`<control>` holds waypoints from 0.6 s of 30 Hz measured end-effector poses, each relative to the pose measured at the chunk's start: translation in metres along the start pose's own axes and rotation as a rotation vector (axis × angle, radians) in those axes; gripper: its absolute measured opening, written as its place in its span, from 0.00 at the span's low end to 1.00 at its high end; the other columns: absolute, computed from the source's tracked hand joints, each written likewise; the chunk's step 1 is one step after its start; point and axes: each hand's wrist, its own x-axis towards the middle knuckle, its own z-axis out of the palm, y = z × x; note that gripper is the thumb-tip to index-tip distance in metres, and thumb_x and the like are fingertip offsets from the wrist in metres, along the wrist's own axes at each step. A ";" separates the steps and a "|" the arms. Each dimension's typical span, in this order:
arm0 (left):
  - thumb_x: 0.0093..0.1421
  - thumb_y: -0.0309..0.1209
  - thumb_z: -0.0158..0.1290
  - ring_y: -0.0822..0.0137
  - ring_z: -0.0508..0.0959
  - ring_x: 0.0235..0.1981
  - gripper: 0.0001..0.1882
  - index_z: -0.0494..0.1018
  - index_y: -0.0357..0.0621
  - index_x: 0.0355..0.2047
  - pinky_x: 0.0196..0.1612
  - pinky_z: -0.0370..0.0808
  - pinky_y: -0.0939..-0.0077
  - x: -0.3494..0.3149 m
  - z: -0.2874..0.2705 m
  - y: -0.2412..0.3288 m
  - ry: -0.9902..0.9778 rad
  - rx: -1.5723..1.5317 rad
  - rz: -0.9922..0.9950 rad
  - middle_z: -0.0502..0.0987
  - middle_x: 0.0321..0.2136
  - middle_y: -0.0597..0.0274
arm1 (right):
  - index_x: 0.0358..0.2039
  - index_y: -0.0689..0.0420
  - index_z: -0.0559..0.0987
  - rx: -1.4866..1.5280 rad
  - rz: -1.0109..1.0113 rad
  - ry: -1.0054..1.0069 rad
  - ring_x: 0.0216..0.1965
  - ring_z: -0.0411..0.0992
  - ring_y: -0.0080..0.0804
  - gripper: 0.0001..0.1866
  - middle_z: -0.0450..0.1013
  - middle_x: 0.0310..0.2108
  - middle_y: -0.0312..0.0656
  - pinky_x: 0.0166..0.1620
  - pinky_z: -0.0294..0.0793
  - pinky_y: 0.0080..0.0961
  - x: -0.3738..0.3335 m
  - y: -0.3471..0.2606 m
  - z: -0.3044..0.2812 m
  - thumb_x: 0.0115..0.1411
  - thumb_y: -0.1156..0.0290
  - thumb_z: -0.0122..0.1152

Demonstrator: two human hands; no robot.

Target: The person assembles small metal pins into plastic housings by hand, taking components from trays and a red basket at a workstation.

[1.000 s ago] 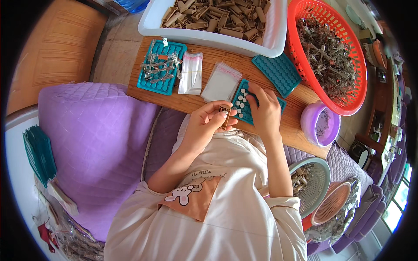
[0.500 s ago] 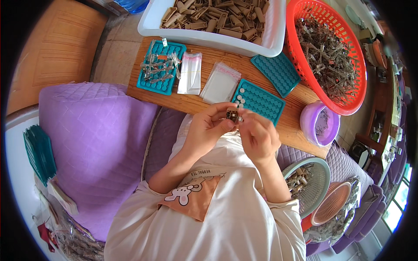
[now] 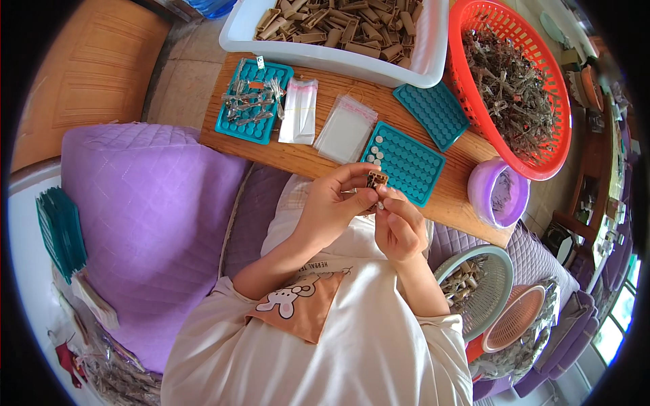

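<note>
My left hand (image 3: pixel 330 208) pinches a small brown plastic housing (image 3: pixel 377 178), with dark and shiny parts showing inside it, between thumb and fingers. Close against it, my right hand (image 3: pixel 401 229) has its fingertips together on a tiny pale piece (image 3: pixel 380 204), too small to name. Just beyond both hands lies a teal tray (image 3: pixel 413 169) of round pockets. Several white round discs (image 3: pixel 375 154) sit along its left side.
A white tub (image 3: pixel 437 64) of brown plastic housings stands at the back of the wooden table (image 3: pixel 271 157). Around it are a red basket (image 3: pixel 458 64), a purple bucket (image 3: pixel 479 193), clear plastic bags (image 3: pixel 342 128) and another teal tray (image 3: pixel 433 115). A grey basket (image 3: pixel 497 284) sits at my right.
The brown housing has moved slightly right and turned in my left hand. My right hand has come down a little, with its fingers now below the housing.
</note>
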 end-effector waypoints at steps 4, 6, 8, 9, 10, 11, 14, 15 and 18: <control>0.51 0.30 0.53 0.72 0.73 0.33 0.22 0.63 0.36 0.45 0.35 0.75 0.80 -0.003 0.000 -0.001 -0.014 -0.020 0.009 0.72 0.35 0.58 | 0.28 0.62 0.65 0.016 0.150 0.033 0.35 0.72 0.46 0.16 0.68 0.29 0.48 0.35 0.74 0.37 0.001 -0.003 -0.004 0.39 0.90 0.57; 0.53 0.23 0.49 0.72 0.73 0.33 0.19 0.62 0.34 0.46 0.36 0.74 0.81 -0.003 0.001 0.003 -0.038 0.026 -0.012 0.71 0.34 0.57 | 0.27 0.61 0.65 0.004 0.238 0.108 0.35 0.72 0.46 0.15 0.69 0.28 0.47 0.33 0.75 0.36 0.007 -0.004 -0.005 0.39 0.89 0.58; 0.53 0.22 0.49 0.72 0.73 0.33 0.19 0.62 0.34 0.45 0.36 0.74 0.81 -0.003 0.000 0.002 -0.036 0.042 -0.010 0.71 0.34 0.57 | 0.25 0.61 0.67 -0.193 0.170 -0.018 0.36 0.72 0.42 0.13 0.71 0.28 0.44 0.32 0.73 0.35 0.021 -0.004 -0.006 0.39 0.87 0.59; 0.53 0.22 0.48 0.72 0.74 0.33 0.18 0.62 0.33 0.45 0.36 0.74 0.82 -0.003 -0.001 0.001 -0.033 0.058 -0.008 0.71 0.34 0.57 | 0.25 0.61 0.67 -0.192 0.169 -0.018 0.36 0.72 0.42 0.13 0.71 0.28 0.44 0.32 0.73 0.35 0.024 -0.003 -0.007 0.39 0.87 0.59; 0.53 0.22 0.48 0.72 0.74 0.33 0.18 0.62 0.33 0.45 0.36 0.74 0.82 -0.003 -0.001 0.000 -0.034 0.058 -0.008 0.71 0.34 0.57 | 0.26 0.61 0.68 -0.231 0.138 -0.106 0.36 0.72 0.39 0.12 0.72 0.29 0.43 0.34 0.73 0.34 0.025 -0.002 -0.008 0.40 0.85 0.59; 0.53 0.22 0.48 0.72 0.73 0.33 0.18 0.62 0.33 0.45 0.36 0.74 0.82 -0.002 -0.002 0.000 0.010 0.027 -0.023 0.72 0.34 0.57 | 0.26 0.60 0.70 -0.269 0.106 -0.195 0.36 0.72 0.37 0.11 0.72 0.30 0.42 0.36 0.72 0.33 0.026 -0.001 -0.009 0.41 0.84 0.59; 0.54 0.23 0.47 0.71 0.74 0.33 0.16 0.63 0.34 0.44 0.34 0.74 0.80 0.004 -0.012 -0.005 0.053 0.014 -0.016 0.72 0.34 0.57 | 0.29 0.60 0.70 -0.222 0.106 -0.345 0.37 0.72 0.35 0.10 0.72 0.31 0.41 0.38 0.70 0.32 0.031 0.003 -0.008 0.43 0.82 0.57; 0.54 0.24 0.47 0.70 0.74 0.33 0.15 0.63 0.35 0.43 0.33 0.74 0.78 0.005 -0.016 -0.006 0.053 0.033 0.008 0.72 0.34 0.57 | 0.31 0.61 0.71 -0.136 0.144 -0.337 0.36 0.72 0.35 0.11 0.72 0.32 0.41 0.37 0.70 0.29 0.030 0.009 -0.007 0.44 0.82 0.56; 0.54 0.25 0.45 0.68 0.74 0.32 0.13 0.65 0.36 0.41 0.33 0.73 0.77 0.004 -0.019 -0.002 0.094 0.027 -0.017 0.72 0.34 0.55 | 0.33 0.61 0.71 -0.144 0.480 -0.206 0.34 0.71 0.37 0.12 0.72 0.32 0.43 0.35 0.70 0.26 0.030 0.021 -0.002 0.45 0.81 0.56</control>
